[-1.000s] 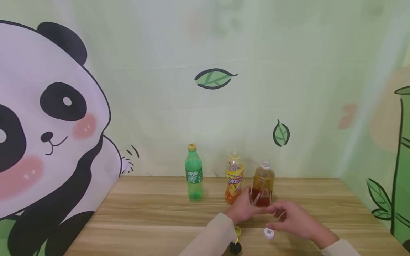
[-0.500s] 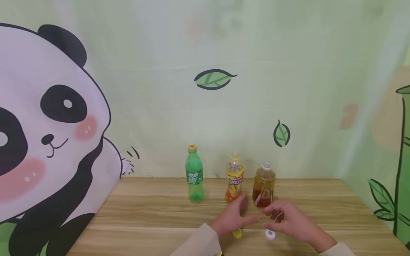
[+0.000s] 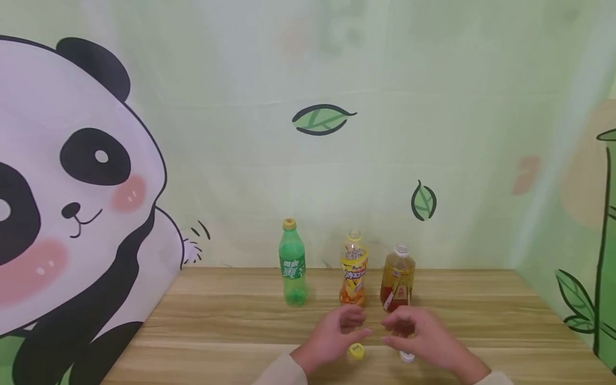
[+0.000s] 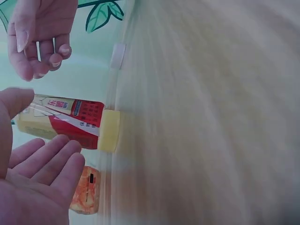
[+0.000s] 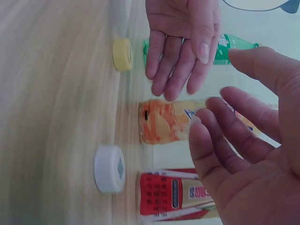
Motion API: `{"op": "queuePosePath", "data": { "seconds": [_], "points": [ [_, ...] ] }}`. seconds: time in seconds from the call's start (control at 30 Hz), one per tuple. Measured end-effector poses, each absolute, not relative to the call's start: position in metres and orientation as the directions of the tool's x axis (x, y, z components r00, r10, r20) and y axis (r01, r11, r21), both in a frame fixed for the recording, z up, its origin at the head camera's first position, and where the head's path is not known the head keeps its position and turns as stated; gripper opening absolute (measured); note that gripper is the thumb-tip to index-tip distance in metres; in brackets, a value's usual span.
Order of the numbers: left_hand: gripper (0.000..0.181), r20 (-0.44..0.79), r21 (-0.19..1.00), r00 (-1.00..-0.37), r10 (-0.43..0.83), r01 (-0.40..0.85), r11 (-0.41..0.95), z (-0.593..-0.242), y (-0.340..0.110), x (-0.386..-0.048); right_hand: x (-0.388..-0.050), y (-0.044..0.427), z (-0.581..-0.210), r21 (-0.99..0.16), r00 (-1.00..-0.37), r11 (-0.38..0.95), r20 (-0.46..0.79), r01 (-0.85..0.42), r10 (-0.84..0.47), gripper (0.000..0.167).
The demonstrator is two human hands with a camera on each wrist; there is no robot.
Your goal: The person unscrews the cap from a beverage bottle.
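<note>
Both hands hover above the table, palms turned toward each other, fingers loosely bent and holding nothing. The left hand (image 3: 332,334) is just behind a yellow cap (image 3: 356,351); the right hand (image 3: 421,337) partly covers a white cap (image 3: 407,356). Behind them stand an uncapped orange-labelled bottle (image 3: 353,272) and an uncapped bottle of reddish-brown drink (image 3: 398,278). In the right wrist view the white cap (image 5: 109,168) and yellow cap (image 5: 123,55) lie on the table, with the orange-labelled bottle (image 5: 164,122) beyond.
A green bottle (image 3: 292,267) with a yellow cap stands upright to the left of the other bottles. The wooden table (image 3: 216,321) ends at a pale green cloth backdrop (image 3: 240,160) printed with a panda and leaves.
My left hand has drawn back to the left, away from the bottles, uncovering the yellow cap. My right hand has shifted slightly left. A dark object by the left sleeve is no longer visible.
</note>
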State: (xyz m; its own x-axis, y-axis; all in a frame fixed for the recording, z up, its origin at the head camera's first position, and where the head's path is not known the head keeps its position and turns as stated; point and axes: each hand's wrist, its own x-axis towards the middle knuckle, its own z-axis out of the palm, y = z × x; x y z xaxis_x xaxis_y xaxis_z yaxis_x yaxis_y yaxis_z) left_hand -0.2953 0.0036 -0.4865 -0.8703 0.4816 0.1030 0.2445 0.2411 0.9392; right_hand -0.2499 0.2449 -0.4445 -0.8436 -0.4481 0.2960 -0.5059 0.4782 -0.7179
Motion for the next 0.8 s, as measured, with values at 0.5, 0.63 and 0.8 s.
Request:
{"op": "queuePosePath", "data": {
  "seconds": [0.5, 0.63, 0.8],
  "points": [
    [0.027, 0.239, 0.961, -0.971, 0.012, 0.238, 0.140, -0.488, -0.038, -0.304, -0.259, 0.196, -0.448, -0.792, -0.881, 0.403, 0.349, -0.459, -0.319, 0.020],
    [0.029, 0.242, 0.962, -0.966, -0.095, 0.226, 0.151, -0.487, -0.045, -0.310, -0.265, 0.182, -0.442, -0.844, -0.916, 0.374, 0.300, -0.386, -0.268, 0.021],
    [0.032, 0.277, 0.956, -0.932, -0.234, 0.243, 0.164, -0.483, -0.051, -0.317, -0.276, 0.164, -0.431, -0.888, -0.944, 0.331, 0.268, -0.320, -0.193, 0.019]
  ]
}}
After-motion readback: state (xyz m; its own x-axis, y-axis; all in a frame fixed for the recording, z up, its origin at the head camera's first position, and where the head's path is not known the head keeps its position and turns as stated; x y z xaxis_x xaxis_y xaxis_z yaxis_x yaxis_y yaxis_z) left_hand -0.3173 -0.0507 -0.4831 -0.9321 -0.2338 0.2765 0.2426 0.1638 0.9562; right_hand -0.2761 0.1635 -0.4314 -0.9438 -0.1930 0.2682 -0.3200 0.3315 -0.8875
